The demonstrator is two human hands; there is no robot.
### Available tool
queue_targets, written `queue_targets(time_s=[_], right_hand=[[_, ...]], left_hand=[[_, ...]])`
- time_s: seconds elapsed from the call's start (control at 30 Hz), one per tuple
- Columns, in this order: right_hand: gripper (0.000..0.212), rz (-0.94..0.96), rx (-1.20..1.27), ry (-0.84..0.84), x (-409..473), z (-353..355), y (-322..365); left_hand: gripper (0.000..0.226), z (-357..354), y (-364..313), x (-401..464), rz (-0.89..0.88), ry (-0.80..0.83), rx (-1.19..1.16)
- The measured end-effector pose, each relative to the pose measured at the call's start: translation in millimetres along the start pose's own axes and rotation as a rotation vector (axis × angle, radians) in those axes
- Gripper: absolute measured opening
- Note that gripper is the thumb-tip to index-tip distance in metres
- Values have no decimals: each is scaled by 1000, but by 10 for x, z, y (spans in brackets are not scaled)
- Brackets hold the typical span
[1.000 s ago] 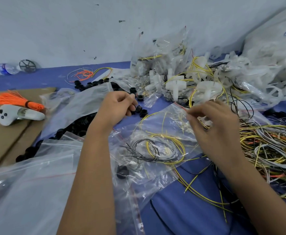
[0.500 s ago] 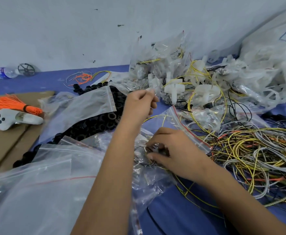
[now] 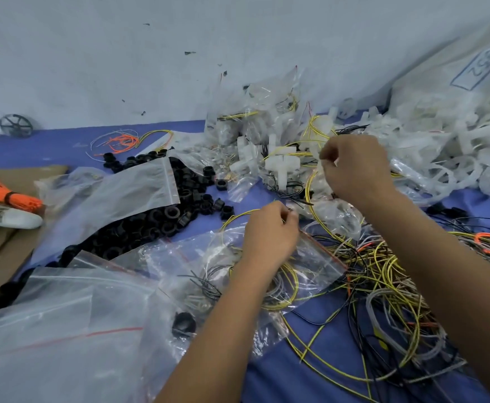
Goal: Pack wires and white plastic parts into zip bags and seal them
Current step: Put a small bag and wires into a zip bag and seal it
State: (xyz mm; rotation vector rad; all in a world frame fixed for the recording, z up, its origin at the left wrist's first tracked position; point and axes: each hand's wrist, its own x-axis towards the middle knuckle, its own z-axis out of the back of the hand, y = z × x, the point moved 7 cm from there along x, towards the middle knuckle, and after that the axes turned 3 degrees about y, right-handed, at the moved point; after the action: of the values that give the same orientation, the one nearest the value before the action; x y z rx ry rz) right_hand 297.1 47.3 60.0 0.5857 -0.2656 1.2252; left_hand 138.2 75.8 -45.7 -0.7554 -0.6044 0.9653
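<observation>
At one o'clock, the right hand (image 3: 354, 167) has left the zip bag (image 3: 238, 266) and pinches a white plastic part (image 3: 322, 164); at centre, the left hand (image 3: 270, 231) pinches the bag's mouth, wires (image 3: 281, 283) already inside. Likely, wires done, part next.

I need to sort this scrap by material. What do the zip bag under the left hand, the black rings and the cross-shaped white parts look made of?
Zip bag: thin clear plastic film, glossy and creased, with a red seal strip.
Black rings: probably moulded plastic or rubber, dull matte; the picture cannot settle which.
Cross-shaped white parts: likely moulded plastic, milky and slightly translucent, smooth.
</observation>
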Motion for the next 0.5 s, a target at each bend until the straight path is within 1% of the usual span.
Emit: queue_targets(time_s=[0.1,0.17,0.23,0.27,0.33,0.5], right_hand=[[26,199,-43,140,81,-252,193],[42,304,-15,246,91,-453,338],[58,312,-75,376,122,-650,383],[63,301,-115,423,140,-727,397],[62,263,-122,419,167,-742,365],[36,173,-25,235,136,-519,304]], left_hand=[[20,-12,-130,-41,-99,2,114],[17,-31,-220,-83,-148,9,178],[14,-49,-272,-133,-164,3,227],[14,-40,-270,-156,-159,-13,247],[15,-61,-295,-191,-147,-51,271],[17,-67,-302,-203,-133,-105,271]])
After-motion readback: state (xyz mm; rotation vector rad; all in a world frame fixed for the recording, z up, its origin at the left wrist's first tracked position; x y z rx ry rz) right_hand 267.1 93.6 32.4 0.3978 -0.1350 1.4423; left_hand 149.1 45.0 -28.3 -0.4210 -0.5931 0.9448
